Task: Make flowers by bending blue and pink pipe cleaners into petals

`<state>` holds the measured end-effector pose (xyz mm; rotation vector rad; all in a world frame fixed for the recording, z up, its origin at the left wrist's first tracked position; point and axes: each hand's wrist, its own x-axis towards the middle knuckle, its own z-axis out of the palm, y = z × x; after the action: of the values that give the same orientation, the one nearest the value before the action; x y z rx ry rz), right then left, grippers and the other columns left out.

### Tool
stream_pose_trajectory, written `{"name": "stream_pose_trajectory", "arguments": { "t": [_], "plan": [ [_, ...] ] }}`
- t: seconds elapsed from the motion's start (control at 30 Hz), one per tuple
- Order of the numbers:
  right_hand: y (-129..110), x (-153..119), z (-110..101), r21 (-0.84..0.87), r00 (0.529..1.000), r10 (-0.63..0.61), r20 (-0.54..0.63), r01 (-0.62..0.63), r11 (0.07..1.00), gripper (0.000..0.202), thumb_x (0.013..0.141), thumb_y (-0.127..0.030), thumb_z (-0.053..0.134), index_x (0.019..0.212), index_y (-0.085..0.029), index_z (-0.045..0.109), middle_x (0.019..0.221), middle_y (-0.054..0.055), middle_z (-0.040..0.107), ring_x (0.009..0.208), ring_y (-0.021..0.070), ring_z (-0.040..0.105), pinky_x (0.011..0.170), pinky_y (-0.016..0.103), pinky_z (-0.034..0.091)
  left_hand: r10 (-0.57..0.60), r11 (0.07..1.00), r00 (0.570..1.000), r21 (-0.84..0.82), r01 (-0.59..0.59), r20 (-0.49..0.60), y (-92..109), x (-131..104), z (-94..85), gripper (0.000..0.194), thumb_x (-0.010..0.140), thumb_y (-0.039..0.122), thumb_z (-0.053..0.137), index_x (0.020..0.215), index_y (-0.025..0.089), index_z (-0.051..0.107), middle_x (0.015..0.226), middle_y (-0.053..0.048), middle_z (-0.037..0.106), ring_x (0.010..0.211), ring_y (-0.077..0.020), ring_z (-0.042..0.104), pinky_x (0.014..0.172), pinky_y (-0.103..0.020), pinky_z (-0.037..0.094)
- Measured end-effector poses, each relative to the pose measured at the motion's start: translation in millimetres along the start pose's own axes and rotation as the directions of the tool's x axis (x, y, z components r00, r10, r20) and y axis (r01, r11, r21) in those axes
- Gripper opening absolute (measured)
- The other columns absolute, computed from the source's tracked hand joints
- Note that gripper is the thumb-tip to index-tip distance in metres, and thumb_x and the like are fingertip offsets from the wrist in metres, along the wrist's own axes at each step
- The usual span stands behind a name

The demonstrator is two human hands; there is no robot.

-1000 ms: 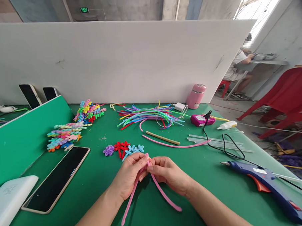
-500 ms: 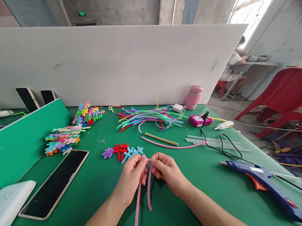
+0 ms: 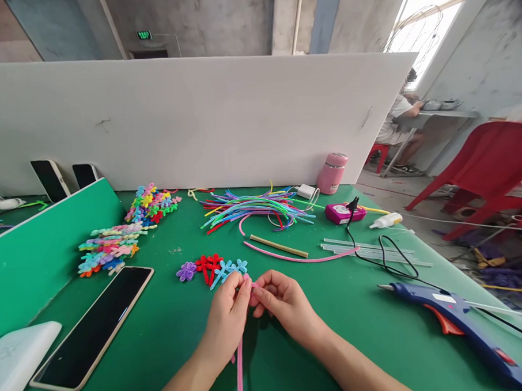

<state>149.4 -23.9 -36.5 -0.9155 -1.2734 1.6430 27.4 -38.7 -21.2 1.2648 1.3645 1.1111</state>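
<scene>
A pink pipe cleaner is pinched between both hands, its long end hanging down toward the table's front. My left hand has thumb and fingers closed on a small bent part of it. Close beside, my right hand grips the same pipe cleaner with thumb and forefinger; the fingers partly hide the bend. Just beyond the left hand lie light blue pipe-cleaner flowers, red ones and a purple flower. Farther back, another pink pipe cleaner curves along the table beside a tan stick.
A bundle of coloured pipe cleaners lies at the back. Flower piles and a phone are on the left. Clear glue sticks, a black cable and a blue glue gun occupy the right. A pink bottle stands behind.
The shorter hanging end of the pink pipe cleaner has swung from between the hands to behind the left hand. My hands have drawn closer together. The view has tilted up slightly.
</scene>
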Motion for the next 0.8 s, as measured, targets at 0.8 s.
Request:
{"name": "stream_pose_trajectory", "arguments": {
  "t": [0.8],
  "plan": [
    [-6,-1,-11,-0.421,0.966,-0.257,0.023,0.242,0.874,0.017,0.076,-0.032,0.055,0.08,-0.016,0.059,0.071,0.002,0.055,0.06,0.0112,0.045,0.056,0.023,0.037,-0.217,0.843,0.946,-0.441,0.306,0.241,8,2,-5.6,0.025,0.072,0.031,0.059,0.061,0.016,0.043,0.058,0.005,0.043,0.053,-0.0047,0.038,0.045,-0.013,0.029]
  ]
}}
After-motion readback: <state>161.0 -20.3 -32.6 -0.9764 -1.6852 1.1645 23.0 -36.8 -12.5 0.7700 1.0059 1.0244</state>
